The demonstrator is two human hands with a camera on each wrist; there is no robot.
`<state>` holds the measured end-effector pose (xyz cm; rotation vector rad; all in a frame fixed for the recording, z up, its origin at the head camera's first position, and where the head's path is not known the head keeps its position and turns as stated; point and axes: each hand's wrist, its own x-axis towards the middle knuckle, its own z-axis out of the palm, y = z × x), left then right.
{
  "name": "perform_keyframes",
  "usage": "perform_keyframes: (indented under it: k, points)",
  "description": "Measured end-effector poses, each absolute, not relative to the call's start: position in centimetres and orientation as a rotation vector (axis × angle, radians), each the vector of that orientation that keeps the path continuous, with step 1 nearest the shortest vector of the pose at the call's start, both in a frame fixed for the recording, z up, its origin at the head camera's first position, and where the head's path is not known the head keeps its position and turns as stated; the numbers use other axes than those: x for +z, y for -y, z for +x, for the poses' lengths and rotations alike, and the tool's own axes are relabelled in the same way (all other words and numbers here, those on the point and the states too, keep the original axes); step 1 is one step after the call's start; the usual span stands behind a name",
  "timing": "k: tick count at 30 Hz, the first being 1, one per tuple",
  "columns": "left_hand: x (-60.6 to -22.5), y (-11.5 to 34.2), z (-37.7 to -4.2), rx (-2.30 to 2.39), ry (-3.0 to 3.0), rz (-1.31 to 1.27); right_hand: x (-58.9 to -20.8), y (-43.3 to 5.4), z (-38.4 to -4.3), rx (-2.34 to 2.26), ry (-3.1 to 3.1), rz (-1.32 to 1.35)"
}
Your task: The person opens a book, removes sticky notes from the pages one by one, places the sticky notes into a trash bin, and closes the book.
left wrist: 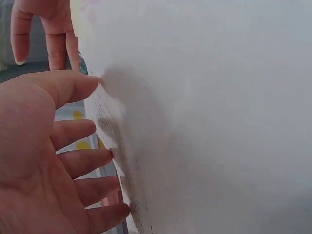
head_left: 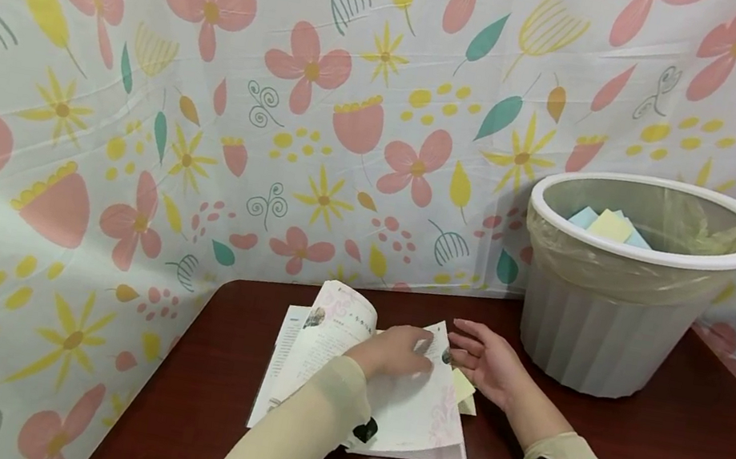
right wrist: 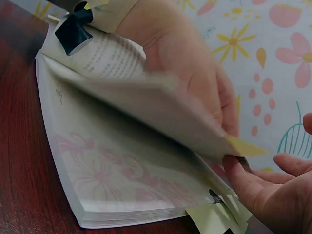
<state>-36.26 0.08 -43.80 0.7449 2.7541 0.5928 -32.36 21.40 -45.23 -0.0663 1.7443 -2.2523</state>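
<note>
An open book (head_left: 412,420) lies on the table, its left-side page (head_left: 329,333) curling up. My left hand (head_left: 391,351) is over the right-hand page; in the left wrist view its thumb (left wrist: 80,87) and extended fingers (left wrist: 87,163) meet the page's edge. In the right wrist view a thick bunch of pages (right wrist: 146,109) stands lifted. My right hand (head_left: 488,363) is beside the book's right edge, fingers loosely extended, one fingertip touching the lifted corner. Yellow sticky notes (head_left: 460,391) stick out at that side.
A grey ribbed bin (head_left: 600,325) with a clear liner stands at the back right, holding blue and yellow paper pieces (head_left: 610,225). The dark red table (head_left: 201,396) meets a floral curtain (head_left: 212,114) behind.
</note>
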Motion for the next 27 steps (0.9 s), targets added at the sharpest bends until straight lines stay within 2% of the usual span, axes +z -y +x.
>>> perform_keyframes:
  k: [18, 27]
  points:
    - [-41.2, 3.3, -34.6, 0.77, -2.723, 0.738, -43.2, -19.5, -31.0, -2.217, -1.749, -0.148]
    - [-40.6, 6.0, -32.3, 0.525, -2.828, 0.852, -41.5, -16.9, -29.0, -2.109, -1.848, -0.307]
